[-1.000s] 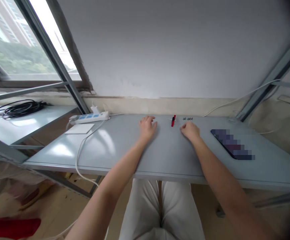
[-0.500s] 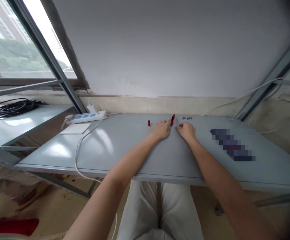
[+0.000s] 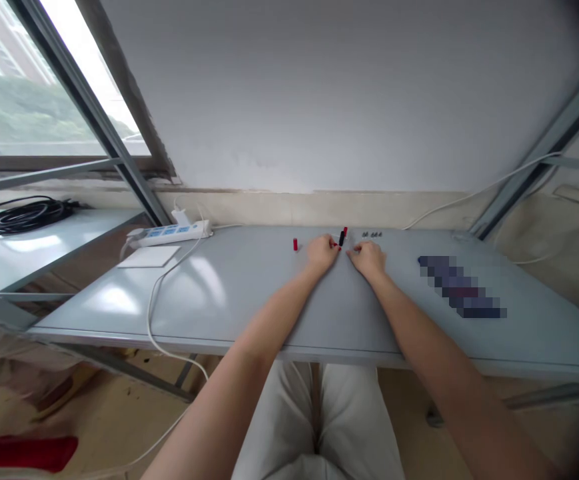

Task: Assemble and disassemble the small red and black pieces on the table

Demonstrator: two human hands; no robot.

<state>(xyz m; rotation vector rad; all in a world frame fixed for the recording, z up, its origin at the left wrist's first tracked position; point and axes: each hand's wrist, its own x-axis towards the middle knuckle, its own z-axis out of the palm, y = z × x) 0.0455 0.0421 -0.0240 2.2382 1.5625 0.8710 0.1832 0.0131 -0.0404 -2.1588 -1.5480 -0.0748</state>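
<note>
A small red and black pen-like tool [image 3: 342, 235] lies at the far middle of the grey table [image 3: 249, 300]. My left hand [image 3: 323, 252] reaches it from the left, and its fingertips pinch the tool's near end. My right hand [image 3: 369, 257] rests on the table just right of the tool. Its fingers curl toward the tool, and nothing shows in them. A small red cap-like piece [image 3: 295, 245] lies alone to the left of my left hand. A few tiny dark screws [image 3: 372, 235] sit in a row behind my right hand.
A white power strip [image 3: 169, 233] with a trailing cable and a white pad [image 3: 149, 256] lie at the table's far left. A dark flat object [image 3: 462, 287], blurred out, lies at the right. A black cable coil [image 3: 26, 215] rests on the side shelf. The wall stands just behind the table.
My left hand slid right from the red cap-like piece, uncovering it, and reached the tool's near end. My right hand edged left toward the tool.
</note>
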